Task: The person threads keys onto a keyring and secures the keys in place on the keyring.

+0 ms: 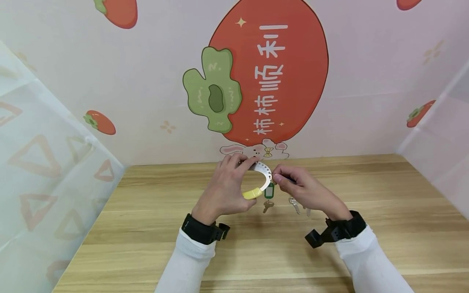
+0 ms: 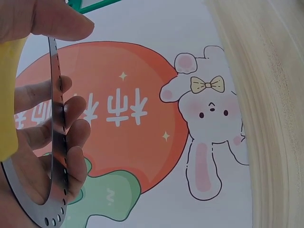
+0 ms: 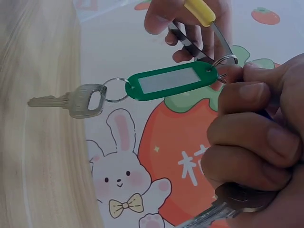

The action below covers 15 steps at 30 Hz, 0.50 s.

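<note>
My left hand (image 1: 227, 185) grips a flat metal key-holder ring (image 1: 266, 170) with a row of holes and a yellow grip sleeve (image 1: 253, 193). In the left wrist view its thumb is near the top, and the fingers show around the metal band (image 2: 58, 114). At the band's right side, my right hand (image 1: 305, 187) pinches at a small split ring (image 3: 225, 60). A green key tag (image 3: 171, 80) hangs there, with a key (image 3: 88, 100) on another small ring. More keys (image 1: 294, 204) hang below my right hand; their upper parts are hidden by the fingers.
A wood-grain table (image 1: 146, 228) lies under both hands. Behind it stands a pale backdrop (image 1: 154, 81) printed with persimmons and rabbits. Pale sheets (image 1: 47, 162) flank the table at left and right. Each wrist wears a black strap (image 1: 199, 230) with a camera.
</note>
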Each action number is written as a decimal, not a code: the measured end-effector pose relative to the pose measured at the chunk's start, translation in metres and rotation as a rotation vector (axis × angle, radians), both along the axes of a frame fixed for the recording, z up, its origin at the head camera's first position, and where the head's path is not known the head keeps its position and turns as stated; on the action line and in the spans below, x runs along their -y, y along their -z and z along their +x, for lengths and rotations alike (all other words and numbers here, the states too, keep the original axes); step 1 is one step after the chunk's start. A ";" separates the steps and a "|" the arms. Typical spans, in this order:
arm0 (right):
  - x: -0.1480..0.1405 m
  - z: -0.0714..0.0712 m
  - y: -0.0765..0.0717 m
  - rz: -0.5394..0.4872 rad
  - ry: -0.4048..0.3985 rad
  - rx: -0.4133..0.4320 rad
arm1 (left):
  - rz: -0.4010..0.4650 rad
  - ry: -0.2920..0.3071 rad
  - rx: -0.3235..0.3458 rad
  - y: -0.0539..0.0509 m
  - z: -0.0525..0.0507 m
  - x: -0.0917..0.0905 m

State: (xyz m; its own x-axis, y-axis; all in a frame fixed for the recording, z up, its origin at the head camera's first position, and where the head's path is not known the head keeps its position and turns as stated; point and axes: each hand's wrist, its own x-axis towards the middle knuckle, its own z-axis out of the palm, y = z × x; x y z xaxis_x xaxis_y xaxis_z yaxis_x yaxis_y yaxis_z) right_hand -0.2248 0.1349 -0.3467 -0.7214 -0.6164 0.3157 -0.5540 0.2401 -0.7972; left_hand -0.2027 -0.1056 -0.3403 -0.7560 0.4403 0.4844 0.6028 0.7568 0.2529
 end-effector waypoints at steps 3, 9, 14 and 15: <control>0.001 0.000 0.001 -0.008 0.004 -0.004 | 0.004 0.000 -0.001 0.000 0.000 0.000; 0.001 0.000 0.002 -0.025 -0.016 -0.049 | 0.007 0.003 -0.004 -0.001 0.000 0.000; 0.000 -0.001 0.003 -0.026 -0.043 -0.075 | 0.005 0.005 -0.004 -0.002 0.001 0.000; 0.000 -0.001 0.003 -0.026 -0.046 -0.073 | 0.005 0.006 -0.003 -0.002 0.001 0.000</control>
State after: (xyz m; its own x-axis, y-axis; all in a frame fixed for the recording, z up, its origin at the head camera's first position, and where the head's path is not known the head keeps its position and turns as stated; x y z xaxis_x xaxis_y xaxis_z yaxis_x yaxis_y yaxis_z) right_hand -0.2262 0.1348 -0.3497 -0.6669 -0.6391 0.3831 -0.6211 0.1927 -0.7597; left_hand -0.2013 -0.1053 -0.3385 -0.7520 0.4421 0.4890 0.6079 0.7519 0.2552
